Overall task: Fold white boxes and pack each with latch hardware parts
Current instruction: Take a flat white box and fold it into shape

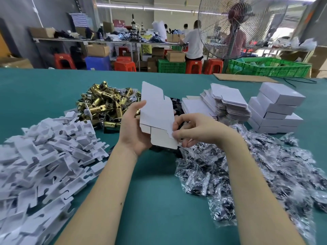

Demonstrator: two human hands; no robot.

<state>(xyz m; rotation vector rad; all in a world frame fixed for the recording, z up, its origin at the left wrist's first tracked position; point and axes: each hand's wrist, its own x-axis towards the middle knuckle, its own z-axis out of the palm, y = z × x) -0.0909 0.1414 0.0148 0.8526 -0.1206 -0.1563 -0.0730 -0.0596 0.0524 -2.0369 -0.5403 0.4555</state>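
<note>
Head view, the only 1 given. Folding step in hand: 1 flat box blank point(156, 112) held upright above the green table point(159, 200), between the piles, not yet squared into a box. Cradled from behind and below by the left hand point(133, 129), thumb laid along its left edge, fingers curled under the bottom flap. Pinched at the lower right corner flap by the right hand point(192, 130), thumb and forefinger closed on the card. Judged early in this box's cycle: flaps not tucked, nothing packed inside.

Next move, as a judgement: pushing the blank open into a sleeve, then tucking the bottom flaps, which calls for a firm hold on the left and a turning pinch on the right (thin card, likely to crease if squeezed off the score lines).

Around the hands: brass latch parts point(104, 105) heaped just behind the left hand; white card inserts point(46, 154) piled to the left; small clear bags of dark parts point(256, 170) spread to the right, touching the right wrist area. Further right, a stack of flat blanks point(228, 103) and finished white boxes point(276, 112) near the table's far right.

Open room: a bare strip of table under and between the forearms. Piles close on both flanks, so little sideways space for elbows.
</note>
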